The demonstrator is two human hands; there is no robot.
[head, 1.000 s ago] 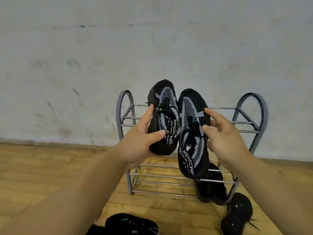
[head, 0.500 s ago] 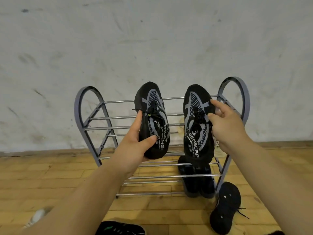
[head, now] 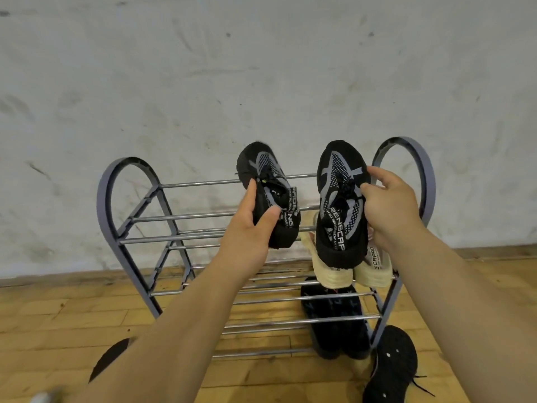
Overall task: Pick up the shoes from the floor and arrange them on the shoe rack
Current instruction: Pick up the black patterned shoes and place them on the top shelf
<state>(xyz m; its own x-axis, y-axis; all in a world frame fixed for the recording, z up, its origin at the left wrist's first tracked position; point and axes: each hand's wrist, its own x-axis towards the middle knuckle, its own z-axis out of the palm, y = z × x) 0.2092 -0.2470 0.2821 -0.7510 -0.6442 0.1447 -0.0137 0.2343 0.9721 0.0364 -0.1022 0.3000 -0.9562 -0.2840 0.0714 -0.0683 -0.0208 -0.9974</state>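
Note:
My left hand (head: 250, 228) grips a black and grey knit shoe (head: 270, 181), toe pointing up, over the top tier of the metal shoe rack (head: 203, 216). My right hand (head: 389, 205) holds the matching shoe (head: 338, 205) upright over the rack's right end, a gap between the two shoes. A cream pair (head: 369, 266) sits on the middle tier, partly hidden behind the right-hand shoe. A black pair (head: 334, 312) rests on the bottom tier at the right.
A black shoe (head: 392, 362) lies sole-up on the wooden floor by the rack's right leg. A dark shape (head: 107, 359) shows on the floor at lower left, partly behind my left arm. The rack stands against a scuffed white wall (head: 261, 82).
Both hands have spread the two shoes apart and carried them over the rack's top tier. The view has shifted so the whole rack and the cream pair show.

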